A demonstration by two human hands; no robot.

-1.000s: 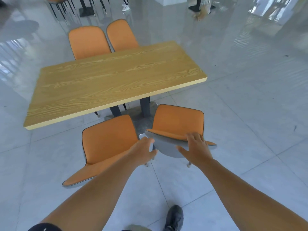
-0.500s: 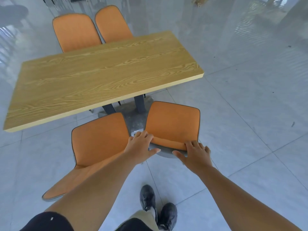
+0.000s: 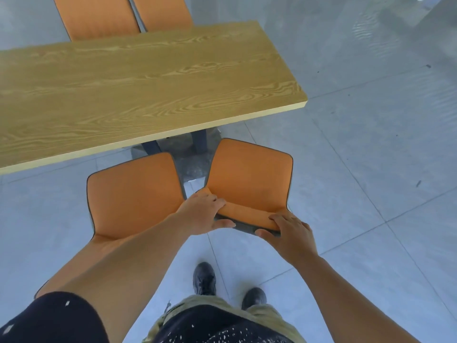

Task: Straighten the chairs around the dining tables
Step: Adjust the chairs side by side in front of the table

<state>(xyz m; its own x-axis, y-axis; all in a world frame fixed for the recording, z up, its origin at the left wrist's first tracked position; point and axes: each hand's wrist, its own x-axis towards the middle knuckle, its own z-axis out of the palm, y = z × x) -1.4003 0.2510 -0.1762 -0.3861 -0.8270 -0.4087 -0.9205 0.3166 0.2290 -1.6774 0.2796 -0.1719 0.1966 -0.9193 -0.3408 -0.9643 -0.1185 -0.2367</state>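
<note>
An orange chair [image 3: 249, 174] with a grey shell stands at the near right side of the wooden dining table [image 3: 138, 87]. My left hand [image 3: 202, 211] grips the left end of its backrest top. My right hand [image 3: 289, 231] grips the right end, thumb under the grey back. A second orange chair [image 3: 133, 194] stands just to its left, partly hidden by my left forearm. The gap between the two chairs is narrow. Two more orange chairs [image 3: 99, 16] show above the table's far edge.
The table's dark grey pedestal legs [image 3: 197, 142] stand right beyond the chair seats. My two black shoes [image 3: 205, 278] are on the grey tiled floor behind the chairs. Open tiled floor [image 3: 371, 169] stretches to the right.
I have stepped closer and the view has tilted down. Both hands have closed on the right chair's backrest top, and the chair sits nearer the table, upright beside the left one.
</note>
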